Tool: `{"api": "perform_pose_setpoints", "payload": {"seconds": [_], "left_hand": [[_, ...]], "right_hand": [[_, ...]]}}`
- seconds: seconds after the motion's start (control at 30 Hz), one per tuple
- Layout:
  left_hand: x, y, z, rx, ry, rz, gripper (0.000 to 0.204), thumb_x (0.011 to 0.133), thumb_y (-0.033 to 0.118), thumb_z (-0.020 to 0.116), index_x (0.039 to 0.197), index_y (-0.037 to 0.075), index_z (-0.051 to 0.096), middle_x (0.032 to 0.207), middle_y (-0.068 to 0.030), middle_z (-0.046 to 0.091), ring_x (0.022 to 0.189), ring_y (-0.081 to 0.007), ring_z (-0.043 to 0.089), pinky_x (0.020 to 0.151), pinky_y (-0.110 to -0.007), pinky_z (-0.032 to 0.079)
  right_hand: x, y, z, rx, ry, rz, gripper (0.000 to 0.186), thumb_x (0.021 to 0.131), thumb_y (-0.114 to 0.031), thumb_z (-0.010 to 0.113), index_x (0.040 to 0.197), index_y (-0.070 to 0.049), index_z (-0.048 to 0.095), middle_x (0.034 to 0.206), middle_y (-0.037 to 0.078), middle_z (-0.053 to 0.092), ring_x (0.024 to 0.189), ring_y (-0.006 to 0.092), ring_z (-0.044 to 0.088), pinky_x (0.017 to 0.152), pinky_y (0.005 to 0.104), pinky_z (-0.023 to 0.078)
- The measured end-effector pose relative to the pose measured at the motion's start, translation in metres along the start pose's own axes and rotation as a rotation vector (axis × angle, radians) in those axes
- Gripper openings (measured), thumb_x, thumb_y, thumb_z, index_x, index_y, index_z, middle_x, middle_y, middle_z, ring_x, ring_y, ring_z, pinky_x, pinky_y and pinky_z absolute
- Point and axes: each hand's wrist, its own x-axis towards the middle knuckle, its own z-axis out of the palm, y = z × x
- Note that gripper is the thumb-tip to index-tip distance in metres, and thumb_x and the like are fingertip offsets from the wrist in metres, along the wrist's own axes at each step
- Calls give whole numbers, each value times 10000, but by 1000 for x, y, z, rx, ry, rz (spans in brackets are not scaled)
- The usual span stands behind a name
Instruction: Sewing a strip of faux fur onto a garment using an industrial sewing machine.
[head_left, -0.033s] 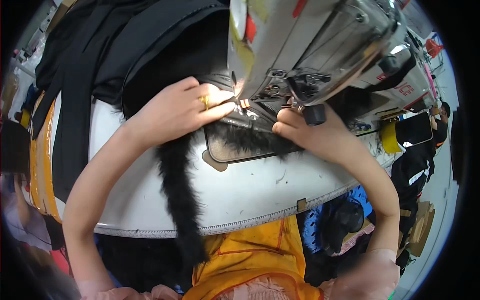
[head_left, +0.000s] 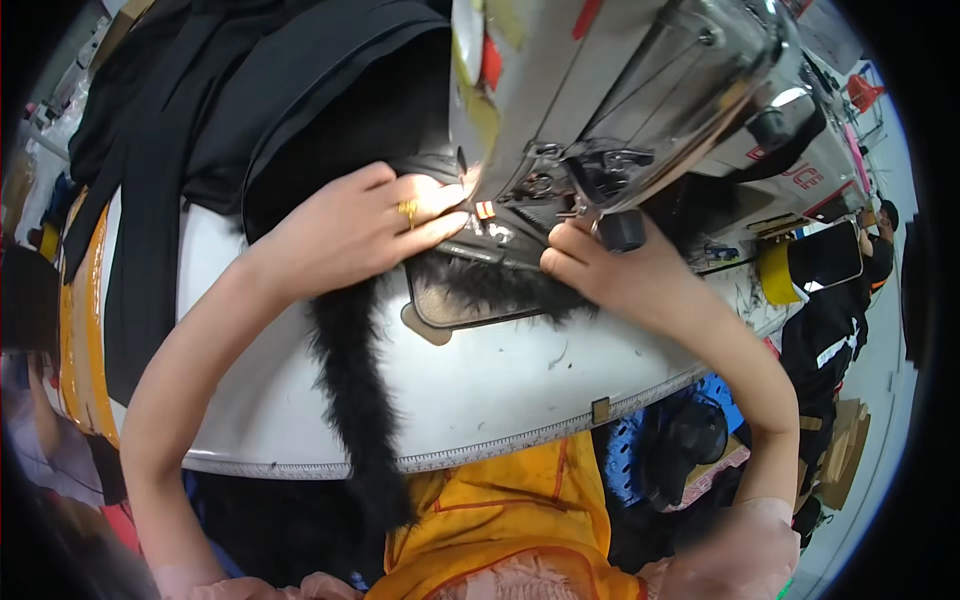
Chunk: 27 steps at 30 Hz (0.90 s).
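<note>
A black garment (head_left: 350, 110) lies under the head of a sewing machine (head_left: 590, 130), its edge in the light by the needle area. A strip of black fur trim (head_left: 355, 380) runs along the near side of the cloth and hangs over the table's front edge. My left hand (head_left: 350, 230), with a gold ring, presses its closed fingers on the cloth just left of the presser foot; its thumb is hidden. To the right of the foot, my right hand (head_left: 620, 265) curls its fingers around the cloth, partly behind a dark machine knob (head_left: 622, 230).
The white table (head_left: 500, 380) has a measuring tape along its front edge. Under the fur lies a dark-rimmed plate (head_left: 440, 308). At right are a phone-like dark screen (head_left: 832, 256) and a yellow roll (head_left: 776, 272). A blue perforated basket (head_left: 625, 455) sits below the table.
</note>
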Motion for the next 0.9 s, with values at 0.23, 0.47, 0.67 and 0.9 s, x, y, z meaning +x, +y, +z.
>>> {"api": "perform_pose_setpoints", "payload": {"seconds": [0.23,0.47,0.67,0.9], "left_hand": [[5,39,-10,-14,160,34,408,765,132,631,1137,-34,651,1106,-67,621,1048,-208,583,925,-303,470],[0,18,-20,-226,-95,-106,448,822,115,602,1258,10,626,1182,-56,647,1110,-202,573,950,-325,426],[10,38,-29,-123,-49,-142,471,819,140,621,1255,-35,624,1193,-92,642,1147,-209,560,1031,-333,416],[26,52,-7,-202,175,-247,258,829,101,590,1069,8,599,1012,-79,609,1005,-216,596,875,-316,492]], "right_hand": [[-1,-30,11,32,85,147,491,822,-108,593,1312,-75,579,1281,81,601,1065,205,625,879,321,511],[1,-19,11,-181,135,203,474,811,-117,618,1283,-84,622,1162,116,642,1069,247,621,808,343,515],[-12,-18,-5,-188,-25,76,524,855,-139,559,1371,-50,569,1166,72,662,1093,189,613,1009,408,432],[-3,-23,6,324,39,158,557,773,-43,608,1326,15,574,1269,117,592,1135,271,596,1025,389,444]]}}
